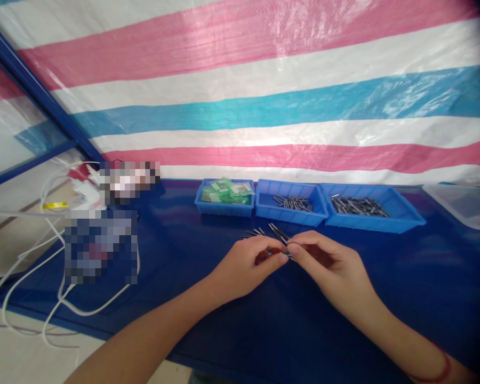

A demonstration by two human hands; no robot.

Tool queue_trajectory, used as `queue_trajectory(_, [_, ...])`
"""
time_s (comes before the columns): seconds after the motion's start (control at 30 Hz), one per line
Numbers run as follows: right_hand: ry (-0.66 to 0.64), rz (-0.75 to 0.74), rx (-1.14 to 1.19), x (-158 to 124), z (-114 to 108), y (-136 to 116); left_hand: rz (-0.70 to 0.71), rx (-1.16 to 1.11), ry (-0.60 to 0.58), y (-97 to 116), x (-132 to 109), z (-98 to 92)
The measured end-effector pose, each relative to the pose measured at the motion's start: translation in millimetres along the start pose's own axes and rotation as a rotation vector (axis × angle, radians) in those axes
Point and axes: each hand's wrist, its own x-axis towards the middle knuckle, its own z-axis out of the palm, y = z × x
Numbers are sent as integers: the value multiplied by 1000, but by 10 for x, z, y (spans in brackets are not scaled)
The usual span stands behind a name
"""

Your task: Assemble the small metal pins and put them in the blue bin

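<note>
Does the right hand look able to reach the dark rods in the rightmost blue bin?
Probably yes: the rightmost blue bin is open-topped, and nothing visible stands between the right hand and the dark rods, though that hand looks occupied.

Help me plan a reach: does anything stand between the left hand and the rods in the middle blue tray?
Yes: loose dark rods beyond the left hand, then the tray's near wall.

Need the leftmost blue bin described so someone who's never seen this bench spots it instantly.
Find the striped sheet behind the blue table. Before it, three blue bins stand in a row; take the left bin. It alone holds green packets; the middle bin and right bin hold loose metal rods.
</note>
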Motion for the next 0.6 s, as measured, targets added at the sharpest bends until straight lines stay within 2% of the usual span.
queue_trajectory(0.13, [-37, -72, -70, -19, 0, 6, 2, 14, 3, -23, 3, 23])
queue_trajectory(0.4, [-55, -159, -183, 17, -65, -24, 0, -69, 175, -59, -1, 0])
queue_trajectory(0.6, [-235, -121, -224, 35, -40, 13, -51, -115, 202, -32, -11, -2])
